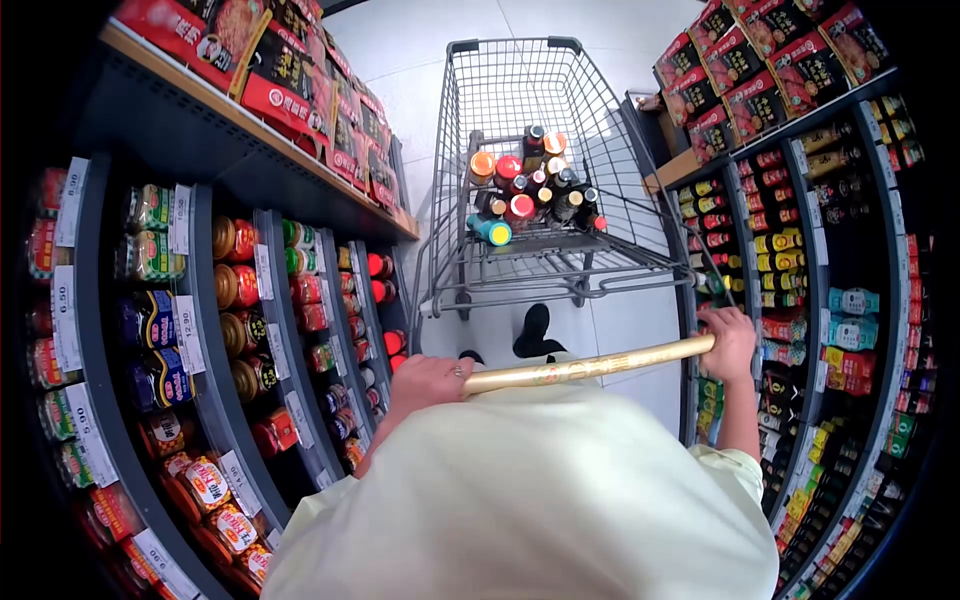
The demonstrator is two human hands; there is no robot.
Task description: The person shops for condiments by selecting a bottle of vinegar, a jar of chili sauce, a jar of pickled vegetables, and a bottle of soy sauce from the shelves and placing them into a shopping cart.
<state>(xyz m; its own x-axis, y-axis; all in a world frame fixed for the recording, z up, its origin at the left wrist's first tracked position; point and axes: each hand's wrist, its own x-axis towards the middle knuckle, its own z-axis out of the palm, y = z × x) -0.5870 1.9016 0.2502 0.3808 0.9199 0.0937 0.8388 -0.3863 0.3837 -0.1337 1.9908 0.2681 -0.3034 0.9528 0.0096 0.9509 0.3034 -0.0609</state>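
Observation:
My left hand (428, 382) is wrapped round the left end of the gold shopping cart handle (590, 364). At the handle's right end, my right hand (730, 343) grips it too, fingers closed. Ahead of me stands the grey wire shopping cart (610, 262). Several bottles and jars are grouped in its basket, among them a turquoise container with a yellow cap (490, 230), a jar with an orange lid (483, 164) and a dark bottle (534, 140). Mostly caps and lids show, so their contents cannot be made out.
Shelves with jars (235, 286) and price tags line my left side. Shelves of bottles and packets (780, 256) run along my right. Red food packets (285, 95) sit on top of the left shelf, more red packets (755, 75) on the right. Pale floor tiles (405, 60) lie ahead.

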